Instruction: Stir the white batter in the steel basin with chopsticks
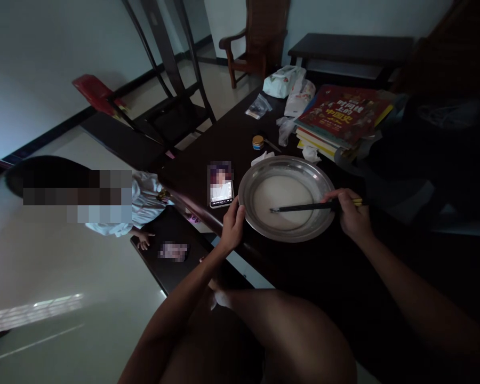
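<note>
A wide metal basin (286, 236) holds a pale, milky liquid (278, 192) that covers its bottom. My left hand (232, 226) grips the basin's left rim, thumb on top. In my right hand (351, 213), at the right rim, are dark chopsticks (304, 207) with yellow ends. Their silvery tips reach down to the liquid near the middle of the basin; how deep they dip I cannot tell. A lit phone (221, 186) stands just left of the basin.
Behind the basin are a small gold-lidded jar (258, 142), plastic bags (282, 82) and a stack of books (344, 117). A person (116, 213) is at the left beside a dark bench (152, 266). Dark wooden chairs (256, 40) stand farther back.
</note>
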The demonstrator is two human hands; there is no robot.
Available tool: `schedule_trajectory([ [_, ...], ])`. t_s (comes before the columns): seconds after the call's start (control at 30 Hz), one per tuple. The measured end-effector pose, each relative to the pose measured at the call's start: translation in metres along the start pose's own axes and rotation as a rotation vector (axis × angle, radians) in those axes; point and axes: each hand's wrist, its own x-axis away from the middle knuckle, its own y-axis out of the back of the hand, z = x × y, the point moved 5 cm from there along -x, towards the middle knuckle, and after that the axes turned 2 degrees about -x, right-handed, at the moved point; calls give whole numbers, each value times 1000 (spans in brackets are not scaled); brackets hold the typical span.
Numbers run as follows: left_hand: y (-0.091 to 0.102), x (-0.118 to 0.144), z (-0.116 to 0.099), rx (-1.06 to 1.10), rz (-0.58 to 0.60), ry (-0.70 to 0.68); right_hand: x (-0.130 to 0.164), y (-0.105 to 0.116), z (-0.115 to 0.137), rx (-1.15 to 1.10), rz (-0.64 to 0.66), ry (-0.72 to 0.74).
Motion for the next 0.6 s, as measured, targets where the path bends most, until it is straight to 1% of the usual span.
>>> schedule_trajectory([
  [0.13,-1,0,0,10,6,-7,1,3,0,-18,-47,4],
  [0.27,0,1,0,19,3,-4,1,0,1,0,-1,14],
  [0.4,1,2,-1,26,6,-7,2,2,0,8,-45,14],
  [0.53,1,3,1,35,6,-9,2,-1,0,10,1,19],
  [0.6,2,2,1,34,3,-11,2,0,0,28,-7,23],
])
